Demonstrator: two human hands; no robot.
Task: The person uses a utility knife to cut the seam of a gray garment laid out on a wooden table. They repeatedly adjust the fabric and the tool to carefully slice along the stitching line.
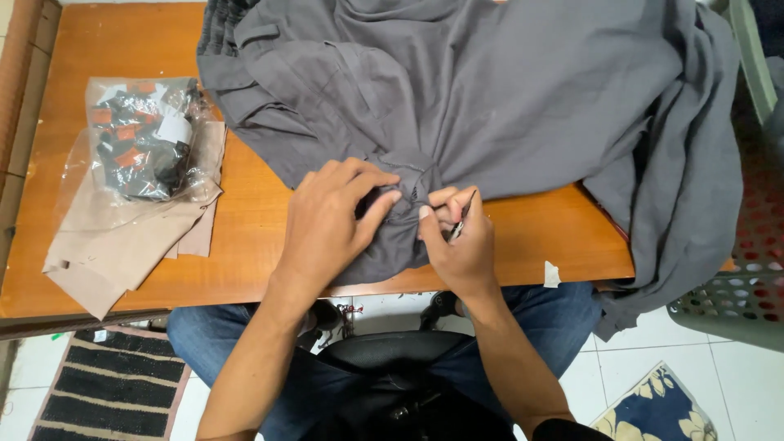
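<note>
A large grey garment (506, 90) lies spread over the wooden table (245, 204), with one side hanging off the right edge. My left hand (331, 220) pinches a bunched fold of the grey cloth near the table's front edge. My right hand (457, 237) sits right beside it, gripping a small thin metal tool (459, 222) between thumb and fingers, its tip against the same fold. The fingertips of both hands nearly touch at the fold.
A clear plastic bag of black and orange tags (147, 139) lies on beige cloth pieces (114, 245) at the table's left. A grey perforated basket (747, 278) stands at the right. A striped mat (106, 384) and patterned rug (653, 408) lie on the white tiles.
</note>
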